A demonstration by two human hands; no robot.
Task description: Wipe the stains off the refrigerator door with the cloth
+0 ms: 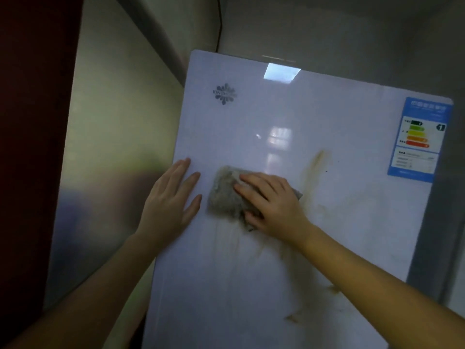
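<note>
Faces a white, glossy refrigerator door (276, 117), tilted in the wide-angle view. Presses a grey, fuzzy cloth (222, 195) flat against the door, about mid-width, with the right hand (273, 205). Lays the right fingers (254, 181) nearly straight across the cloth's right half, pointing left, not curled round it (thumb along the lower edge of the cloth, its tip partly hidden). Leaves the left part of the cloth uncovered. Rests the left hand (171, 197) flat on the door just beside the cloth, not touching it, at the door's left edge. Spreads the left fingers (192, 181) straight and open, holding nothing.

Shows brownish stains (313, 170) on the door: a slanted streak just right of the right hand, faint runs below the cloth and under the right forearm, darker flecks lower right near that forearm. Carries a blue energy label (417, 139) with coloured bars at the door's upper right corner and a grey flower-shaped logo (224, 93) at its upper left. Mirrors a bright window patch near the top edge. Stands beside a pale wall (113, 147) on the left, with a dark red surface (32, 122) at the far left.
</note>
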